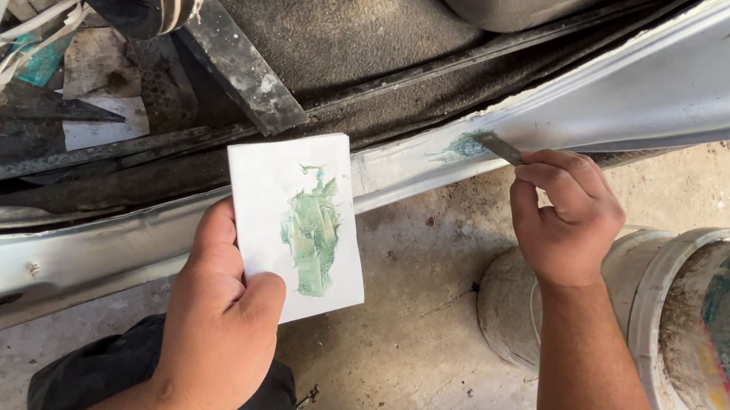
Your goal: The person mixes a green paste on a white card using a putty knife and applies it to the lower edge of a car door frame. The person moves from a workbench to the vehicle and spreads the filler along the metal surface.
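Visibly two hands [216, 328] [565, 219]: one card [295, 223], one spreader [497, 145].

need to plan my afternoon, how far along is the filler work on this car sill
Done: greenish filler is mixed and smeared on the white rectangular card in the left hand. In hand: the right hand presses a thin grey metal spreader blade against the pale silver car door sill, where one small green patch shows. Left: that patch looks thin and streaky, and most of the filler sits unused on the card.
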